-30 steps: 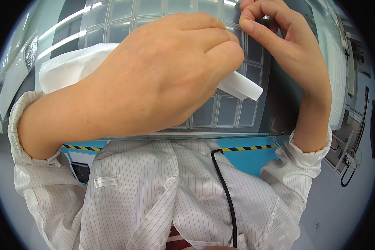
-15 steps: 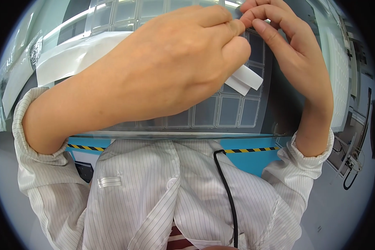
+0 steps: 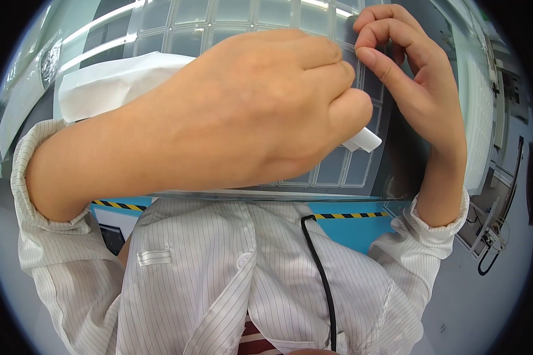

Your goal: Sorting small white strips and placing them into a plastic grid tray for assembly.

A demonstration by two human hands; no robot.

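Observation:
My left hand (image 3: 278, 106) is closed in a loose fist, back up, and reaches across the view from the left. From under its thumb side sticks the end of a folded white strip (image 3: 364, 141), which the fist appears to hold; the rest is hidden. Below the hand lies a clear plastic tray (image 3: 355, 167) with rows of rectangular compartments. Just to the right, my right hand (image 3: 417, 83) has its fingers curled and thumb drawn close to the index finger; whatever is between the tips cannot be made out.
A crumpled white sheet (image 3: 115, 83) lies partly under my left forearm. Clear plastic film (image 3: 32, 94) is at the far left. The glass-like tabletop's near edge (image 3: 219, 194) runs close to my body. A black cord (image 3: 321, 266) hangs down my striped coat.
My left hand has moved toward me and slightly right, and the white strip's end moved along with it. My right hand has drawn apart from the left and come slightly nearer.

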